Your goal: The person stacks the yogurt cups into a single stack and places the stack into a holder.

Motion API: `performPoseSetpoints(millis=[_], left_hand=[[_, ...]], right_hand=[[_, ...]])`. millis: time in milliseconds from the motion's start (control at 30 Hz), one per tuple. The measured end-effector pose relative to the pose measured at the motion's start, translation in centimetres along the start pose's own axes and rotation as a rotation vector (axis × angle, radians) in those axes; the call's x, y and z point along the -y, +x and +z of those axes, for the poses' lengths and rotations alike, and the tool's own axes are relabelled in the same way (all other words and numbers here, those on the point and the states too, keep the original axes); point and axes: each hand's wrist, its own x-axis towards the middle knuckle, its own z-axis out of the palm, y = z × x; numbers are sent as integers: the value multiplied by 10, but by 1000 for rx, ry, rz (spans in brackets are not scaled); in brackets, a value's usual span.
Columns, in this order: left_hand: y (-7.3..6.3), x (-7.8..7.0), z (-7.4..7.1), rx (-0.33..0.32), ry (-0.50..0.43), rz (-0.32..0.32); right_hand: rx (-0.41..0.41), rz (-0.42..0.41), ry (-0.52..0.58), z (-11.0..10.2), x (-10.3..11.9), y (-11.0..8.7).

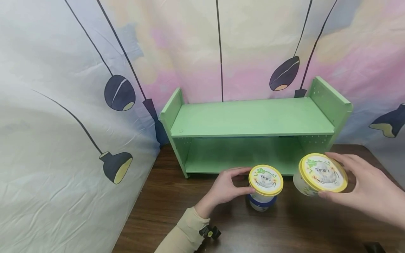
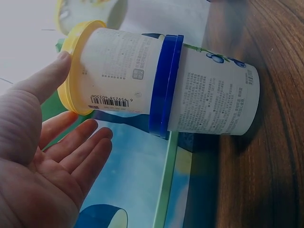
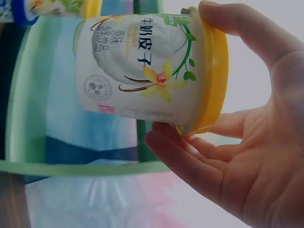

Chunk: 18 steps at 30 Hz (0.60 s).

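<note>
Stacked on the table are two white yogurt tubs: a yellow-lidded tub point(image 1: 265, 180) on top and a blue-lidded tub point(image 2: 216, 90) beneath it. My left hand point(image 1: 226, 186) holds the upper tub by its lid, thumb point(image 2: 45, 78) on one side and fingertips at the other. To the right, another yellow-lidded yogurt tub point(image 3: 137, 71) is in the air, tilted, in front of the shelf. The thumb and fingers of my right hand point(image 1: 368, 182) grip it around the lid rim. Printed flowers and a white swirl mark its side in the right wrist view.
Behind the tubs stands a light green two-tier shelf point(image 1: 253, 117) with raised side panels. It rests on a dark brown wooden table point(image 1: 164, 207). A painted cloth backdrop point(image 1: 190, 42) with lamp drawings hangs behind and along the left. A small dark object point(image 1: 374, 247) lies at the lower right.
</note>
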Motion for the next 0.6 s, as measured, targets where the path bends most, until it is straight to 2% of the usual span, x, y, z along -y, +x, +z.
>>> performPoseSetpoints(millis=[167, 367, 600], left_hand=[[0, -1, 0, 0, 4, -8], [-1, 0, 0, -6, 13, -10], [0, -1, 1, 4, 12, 3]], right_hand=[[-17, -26, 13, -6, 18, 8], [40, -33, 51, -6, 36, 23], [64, -116, 62, 1, 53, 37]])
